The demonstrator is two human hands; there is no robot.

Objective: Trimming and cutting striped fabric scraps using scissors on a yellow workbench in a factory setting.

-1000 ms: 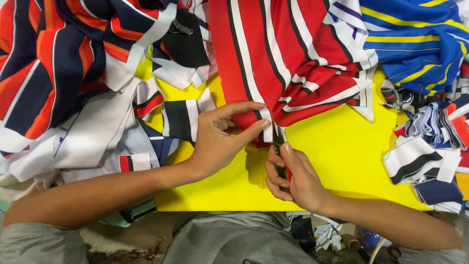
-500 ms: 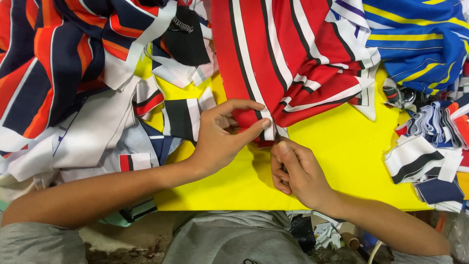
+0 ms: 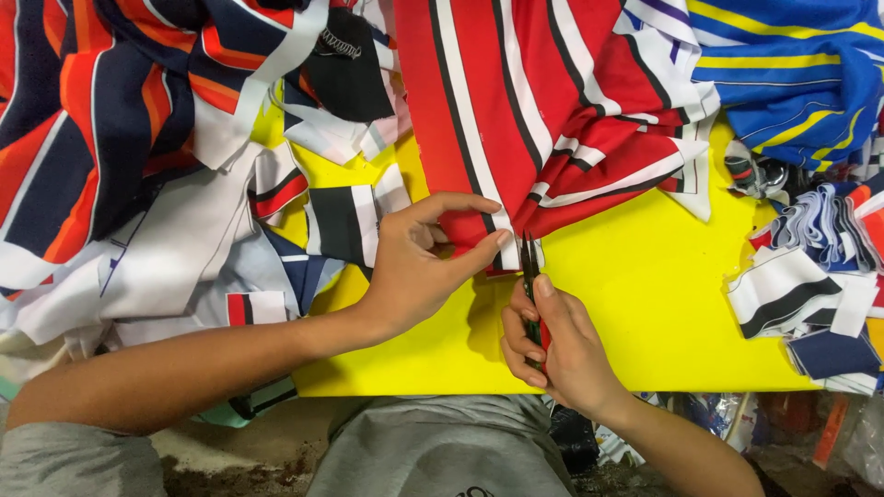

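The left hand point(image 3: 410, 271) pinches the lower edge of the red striped fabric point(image 3: 516, 120) between thumb and fingers. Just beside it, the right hand point(image 3: 557, 345) has its grip closed around small snips point(image 3: 530, 267), blades pointing up at that edge. The fabric, red with white and black stripes, lies folded on a bright yellow worktop point(image 3: 635, 313). Heaps of striped cloth crowd both sides: navy-orange pieces point(image 3: 101, 120) left, blue-yellow fabric point(image 3: 792, 74) upper right.
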